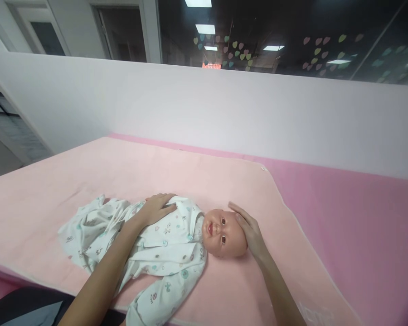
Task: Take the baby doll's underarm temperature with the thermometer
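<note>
A baby doll (226,235) lies on its back on a pink mat, its head to the right and its face turned up. It wears a white long-sleeved garment (170,231) with small printed figures; the lower part spreads loose and wrinkled to the left. My left hand (156,208) rests flat on the doll's body, fingers stretched out and a little apart. Around the top of the doll's head lies my right hand (251,231), open, its palm against the head and fingers extended. The doll's own hands and legs are mostly hidden by the cloth.
The pale pink mat (129,163) covers most of a darker pink padded surface (340,213). A white wall panel (204,108) rises along the back, with a dark window (279,40) bearing heart stickers above it. A door (122,34) stands at the back left.
</note>
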